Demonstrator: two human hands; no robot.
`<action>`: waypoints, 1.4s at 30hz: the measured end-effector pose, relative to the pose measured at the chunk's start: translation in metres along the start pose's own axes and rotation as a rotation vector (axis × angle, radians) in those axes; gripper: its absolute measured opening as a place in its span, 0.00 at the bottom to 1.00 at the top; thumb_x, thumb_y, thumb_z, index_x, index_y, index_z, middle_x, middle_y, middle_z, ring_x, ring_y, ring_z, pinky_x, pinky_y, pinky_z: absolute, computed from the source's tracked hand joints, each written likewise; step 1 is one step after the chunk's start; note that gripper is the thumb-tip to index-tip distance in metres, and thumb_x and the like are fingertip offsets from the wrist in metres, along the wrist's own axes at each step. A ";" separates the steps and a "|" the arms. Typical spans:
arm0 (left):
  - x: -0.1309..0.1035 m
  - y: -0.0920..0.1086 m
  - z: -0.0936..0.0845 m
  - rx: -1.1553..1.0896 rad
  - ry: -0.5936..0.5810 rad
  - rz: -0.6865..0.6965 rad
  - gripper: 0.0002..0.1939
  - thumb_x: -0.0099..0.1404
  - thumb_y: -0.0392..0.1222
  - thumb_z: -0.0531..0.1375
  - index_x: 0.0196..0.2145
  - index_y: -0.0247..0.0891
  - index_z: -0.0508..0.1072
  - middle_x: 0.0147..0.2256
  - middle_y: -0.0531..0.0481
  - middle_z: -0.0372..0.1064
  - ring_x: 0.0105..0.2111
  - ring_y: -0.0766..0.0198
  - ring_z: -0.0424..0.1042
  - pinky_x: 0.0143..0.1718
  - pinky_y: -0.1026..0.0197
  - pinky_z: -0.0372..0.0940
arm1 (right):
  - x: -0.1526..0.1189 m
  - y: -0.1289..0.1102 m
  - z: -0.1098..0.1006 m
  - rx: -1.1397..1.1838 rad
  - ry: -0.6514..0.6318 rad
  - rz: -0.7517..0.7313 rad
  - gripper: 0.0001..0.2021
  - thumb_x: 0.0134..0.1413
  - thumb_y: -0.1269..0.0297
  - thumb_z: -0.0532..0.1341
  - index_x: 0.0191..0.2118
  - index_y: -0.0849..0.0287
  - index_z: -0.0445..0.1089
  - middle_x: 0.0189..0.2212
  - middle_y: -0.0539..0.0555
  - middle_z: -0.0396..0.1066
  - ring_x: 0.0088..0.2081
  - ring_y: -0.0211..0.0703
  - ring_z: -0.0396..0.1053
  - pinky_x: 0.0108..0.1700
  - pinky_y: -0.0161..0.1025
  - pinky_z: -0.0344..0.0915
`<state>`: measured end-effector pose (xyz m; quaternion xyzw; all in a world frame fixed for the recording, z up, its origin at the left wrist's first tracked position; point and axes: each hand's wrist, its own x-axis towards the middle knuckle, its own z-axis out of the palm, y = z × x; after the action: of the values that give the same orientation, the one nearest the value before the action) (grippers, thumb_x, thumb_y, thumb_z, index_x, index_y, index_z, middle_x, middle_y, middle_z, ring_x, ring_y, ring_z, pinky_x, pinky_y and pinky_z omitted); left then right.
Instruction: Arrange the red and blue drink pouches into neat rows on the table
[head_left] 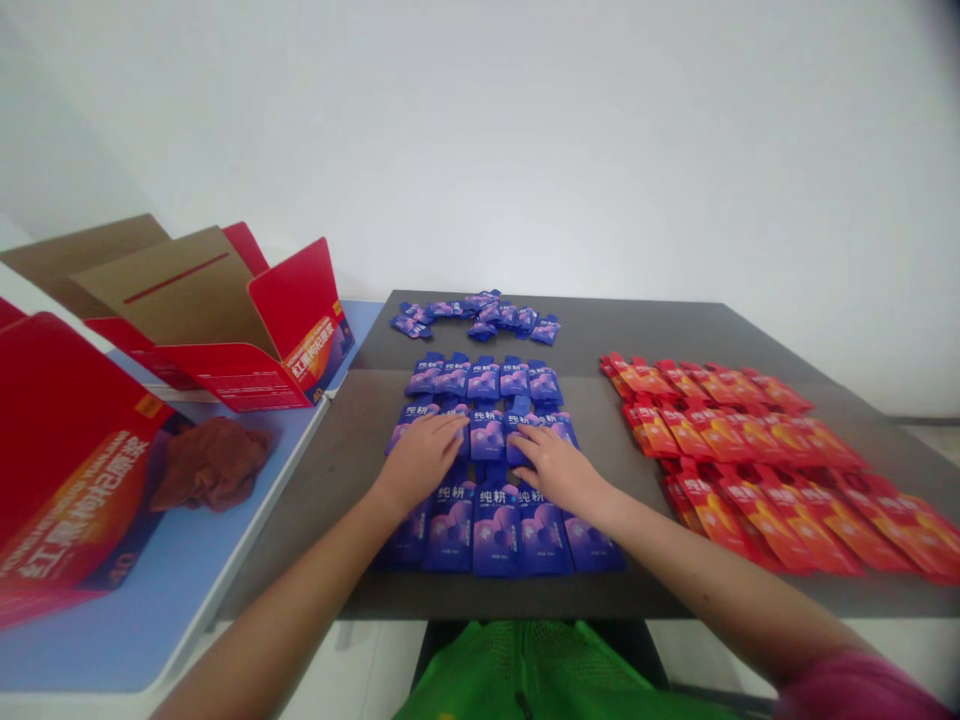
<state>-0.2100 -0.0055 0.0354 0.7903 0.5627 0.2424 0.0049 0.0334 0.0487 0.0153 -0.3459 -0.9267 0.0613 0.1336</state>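
Note:
Three neat rows of purple-blue pouches with fruit pictures lie on the table before me. My left hand rests on the left part of the middle row, palm down, its fingers stretched toward the centre. Over the right part of that row lies my right hand, fingers spread on the pouches. Both hands cover some pouches in part, and neither has one gripped. Between the fingertips a middle-row pouch shows uncovered. Behind the rows is a loose heap of the same purple-blue pouches.
On the dark table, red-orange pouches lie in rows at the right. A blue-topped side table at the left bears open red cartons and a crumpled brown cloth. A white wall stands behind.

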 end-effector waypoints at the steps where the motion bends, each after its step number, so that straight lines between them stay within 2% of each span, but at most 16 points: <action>1: -0.001 -0.006 -0.006 0.004 0.038 -0.057 0.18 0.70 0.39 0.49 0.53 0.36 0.71 0.52 0.42 0.72 0.54 0.56 0.68 0.59 0.49 0.60 | 0.000 0.000 -0.001 0.021 -0.002 0.006 0.22 0.54 0.66 0.64 0.55 0.60 0.67 0.57 0.65 0.65 0.58 0.57 0.63 0.58 0.56 0.61; 6: -0.006 -0.026 -0.024 -0.029 0.206 -0.251 0.18 0.70 0.42 0.48 0.51 0.37 0.72 0.50 0.43 0.73 0.52 0.56 0.71 0.56 0.53 0.63 | 0.002 0.007 -0.013 0.067 -0.008 0.002 0.21 0.55 0.63 0.64 0.54 0.59 0.68 0.56 0.63 0.66 0.58 0.56 0.64 0.59 0.54 0.61; 9: -0.012 -0.031 -0.024 -0.047 0.315 -0.310 0.18 0.69 0.42 0.48 0.49 0.37 0.72 0.49 0.43 0.73 0.51 0.56 0.71 0.56 0.53 0.63 | 0.013 0.027 -0.025 0.063 0.006 0.019 0.20 0.56 0.61 0.63 0.53 0.61 0.70 0.54 0.63 0.68 0.55 0.54 0.67 0.59 0.51 0.61; 12: -0.020 -0.041 -0.020 -0.038 0.406 -0.347 0.17 0.69 0.42 0.48 0.47 0.36 0.73 0.48 0.42 0.74 0.50 0.56 0.72 0.55 0.52 0.64 | 0.036 0.066 -0.038 0.036 0.014 0.116 0.17 0.58 0.61 0.61 0.52 0.60 0.71 0.52 0.61 0.71 0.53 0.52 0.69 0.58 0.47 0.62; 17: -0.031 -0.062 -0.017 0.006 0.489 -0.360 0.17 0.69 0.42 0.48 0.46 0.33 0.73 0.46 0.40 0.74 0.48 0.55 0.73 0.53 0.51 0.65 | 0.092 0.149 -0.053 -0.077 -0.019 0.438 0.16 0.60 0.63 0.58 0.51 0.63 0.72 0.51 0.63 0.72 0.53 0.51 0.69 0.55 0.42 0.62; 20: -0.035 -0.071 -0.018 0.020 0.505 -0.361 0.17 0.69 0.42 0.49 0.46 0.32 0.73 0.45 0.39 0.74 0.47 0.54 0.73 0.52 0.51 0.65 | 0.125 0.188 -0.051 -0.129 -0.021 0.510 0.17 0.61 0.64 0.56 0.51 0.67 0.72 0.50 0.66 0.72 0.51 0.51 0.70 0.53 0.41 0.63; 23: -0.036 -0.075 -0.017 0.035 0.494 -0.360 0.16 0.70 0.41 0.49 0.46 0.33 0.73 0.45 0.40 0.74 0.47 0.54 0.73 0.52 0.51 0.66 | 0.156 0.212 -0.037 -0.170 -0.050 0.514 0.20 0.62 0.62 0.55 0.54 0.68 0.70 0.53 0.66 0.70 0.54 0.50 0.69 0.54 0.40 0.62; 28: -0.037 -0.077 -0.013 0.061 0.473 -0.326 0.15 0.70 0.40 0.50 0.46 0.35 0.73 0.45 0.42 0.75 0.47 0.56 0.73 0.52 0.52 0.66 | 0.200 0.229 -0.002 -0.237 -0.135 0.439 0.23 0.61 0.57 0.57 0.59 0.64 0.65 0.60 0.64 0.62 0.60 0.51 0.62 0.59 0.40 0.57; 31: -0.036 -0.075 -0.014 0.063 0.468 -0.319 0.14 0.70 0.39 0.50 0.46 0.35 0.73 0.45 0.43 0.75 0.47 0.57 0.73 0.53 0.52 0.66 | 0.212 0.235 0.010 -0.266 -0.189 0.421 0.23 0.64 0.56 0.53 0.59 0.64 0.64 0.59 0.66 0.64 0.58 0.53 0.64 0.58 0.44 0.59; 36: -0.031 -0.069 -0.019 0.059 0.469 -0.323 0.14 0.69 0.38 0.51 0.45 0.36 0.74 0.45 0.43 0.75 0.47 0.57 0.74 0.52 0.53 0.67 | 0.206 0.246 0.014 -0.301 -0.248 0.384 0.24 0.67 0.56 0.45 0.59 0.65 0.63 0.56 0.68 0.67 0.57 0.55 0.65 0.57 0.50 0.59; 42: -0.028 -0.067 -0.018 0.049 0.461 -0.303 0.14 0.69 0.38 0.51 0.45 0.34 0.74 0.44 0.42 0.75 0.46 0.57 0.74 0.52 0.53 0.67 | 0.185 0.244 0.008 -0.329 -0.285 0.303 0.24 0.69 0.59 0.44 0.63 0.67 0.56 0.62 0.67 0.58 0.61 0.49 0.60 0.60 0.44 0.55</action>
<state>-0.2834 -0.0110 0.0221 0.6209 0.6666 0.3984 -0.1061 0.0488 0.3540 -0.0047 -0.4858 -0.8712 -0.0227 -0.0670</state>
